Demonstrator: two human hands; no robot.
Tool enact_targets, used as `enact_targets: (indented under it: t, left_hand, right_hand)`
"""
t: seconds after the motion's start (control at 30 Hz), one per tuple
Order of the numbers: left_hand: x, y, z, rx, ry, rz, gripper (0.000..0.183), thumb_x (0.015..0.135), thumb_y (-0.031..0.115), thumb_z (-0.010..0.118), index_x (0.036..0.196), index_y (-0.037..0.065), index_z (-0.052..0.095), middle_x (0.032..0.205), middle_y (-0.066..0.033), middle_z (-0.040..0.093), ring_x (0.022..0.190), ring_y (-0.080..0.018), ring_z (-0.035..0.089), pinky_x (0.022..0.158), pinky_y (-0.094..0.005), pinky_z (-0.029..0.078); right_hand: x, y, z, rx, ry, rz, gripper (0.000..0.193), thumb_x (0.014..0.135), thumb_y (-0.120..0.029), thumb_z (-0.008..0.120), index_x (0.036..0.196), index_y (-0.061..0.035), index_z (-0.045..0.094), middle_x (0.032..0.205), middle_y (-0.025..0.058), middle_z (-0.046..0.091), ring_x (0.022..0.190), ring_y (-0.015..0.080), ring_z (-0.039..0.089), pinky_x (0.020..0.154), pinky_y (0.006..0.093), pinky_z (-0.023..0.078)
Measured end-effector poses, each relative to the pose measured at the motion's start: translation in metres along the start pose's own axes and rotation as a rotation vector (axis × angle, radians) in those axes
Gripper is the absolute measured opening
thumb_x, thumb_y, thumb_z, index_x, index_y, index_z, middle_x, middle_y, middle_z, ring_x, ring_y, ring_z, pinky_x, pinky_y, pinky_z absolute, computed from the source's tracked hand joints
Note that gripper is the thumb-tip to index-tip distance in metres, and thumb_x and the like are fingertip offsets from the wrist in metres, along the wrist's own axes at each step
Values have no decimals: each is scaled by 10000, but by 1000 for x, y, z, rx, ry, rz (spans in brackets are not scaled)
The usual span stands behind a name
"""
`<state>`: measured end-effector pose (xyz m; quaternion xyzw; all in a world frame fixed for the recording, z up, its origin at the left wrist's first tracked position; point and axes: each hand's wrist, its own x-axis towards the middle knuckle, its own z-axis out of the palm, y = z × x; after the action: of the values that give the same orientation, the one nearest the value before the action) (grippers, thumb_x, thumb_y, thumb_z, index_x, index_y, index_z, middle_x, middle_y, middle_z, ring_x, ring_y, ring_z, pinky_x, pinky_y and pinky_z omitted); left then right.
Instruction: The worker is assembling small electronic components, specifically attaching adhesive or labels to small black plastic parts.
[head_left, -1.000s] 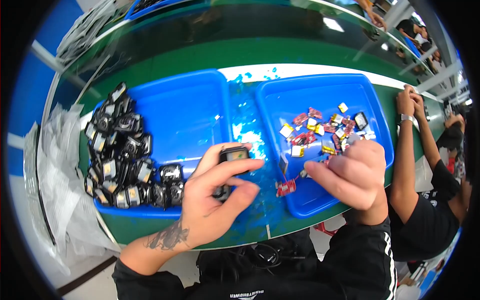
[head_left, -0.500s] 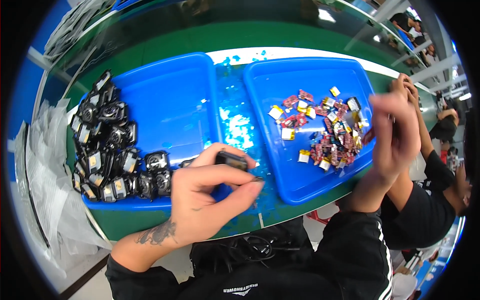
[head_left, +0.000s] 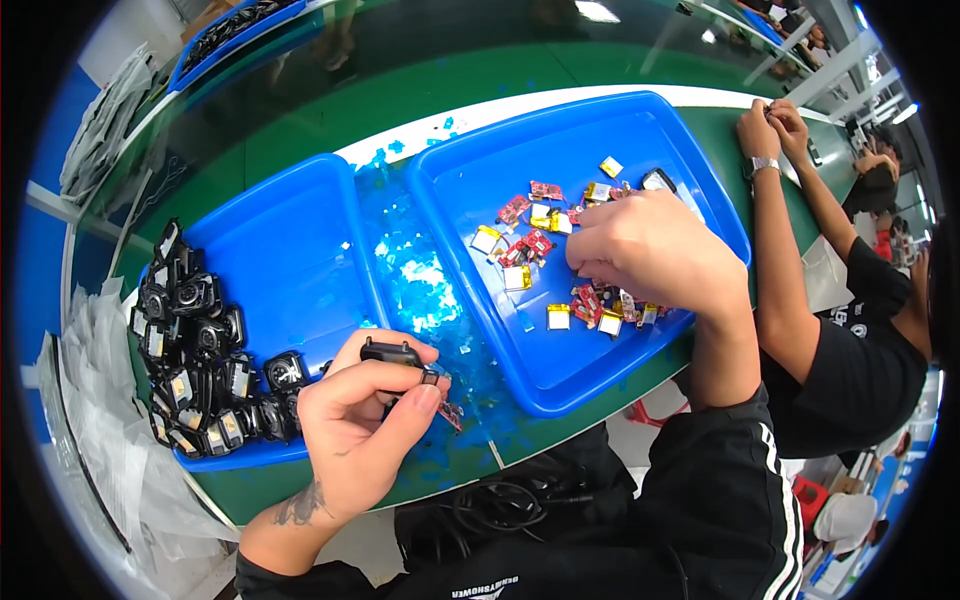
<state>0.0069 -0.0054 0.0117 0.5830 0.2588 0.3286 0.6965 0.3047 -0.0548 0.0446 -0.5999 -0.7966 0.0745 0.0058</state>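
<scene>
My left hand pinches a small black watch case between thumb and fingers, near the right edge of the left blue tray. A small red circuit board pokes out beside the thumb. My right hand is over the right blue tray, fingers bent down and drawn together at the pile of red circuit boards and yellow-and-silver battery cells. The hand hides its fingertips and whatever they hold. Many black watch cases are heaped along the left side of the left tray.
Bits of blue film lie on the green bench between the trays. Clear plastic bags hang at the left edge. A co-worker's hands are at work on the right. Another blue tray of dark parts stands at the far left.
My right hand has moved left, from the right tray's right rim to over the pile. A red circuit board now shows at my left hand. The whole view has shifted.
</scene>
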Motion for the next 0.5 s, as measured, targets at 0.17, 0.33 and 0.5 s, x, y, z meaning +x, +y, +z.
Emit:
enact_targets:
  t: [0.17,0.33,0.5]
  left_hand:
    - [-4,0,-2,-42,27,5,75,843,-84,639,915,-68,652,1103,-172,554,940,-198,634,828,-312,551]
    - [-5,2,-4,-28,-2,-64,85,860,-64,636,940,-62,664,1112,-149,556,953,-187,638,799,-287,547]
    - [-6,-1,-7,-65,31,-16,85,871,-54,633,945,-50,673,1110,-137,558,950,-164,629,759,-252,539]
  right_hand:
    - [9,-14,-5,-93,505,-261,145,651,-128,677,788,-81,665,666,18,531,535,195,542,443,316,382]
    - [2,-33,-10,-245,828,-437,276,562,-132,717,834,-90,698,636,-32,465,489,87,432,434,237,326]
    - [1,-48,-3,-165,970,-514,312,567,-53,777,866,-115,714,683,-54,463,494,68,391,448,238,276]
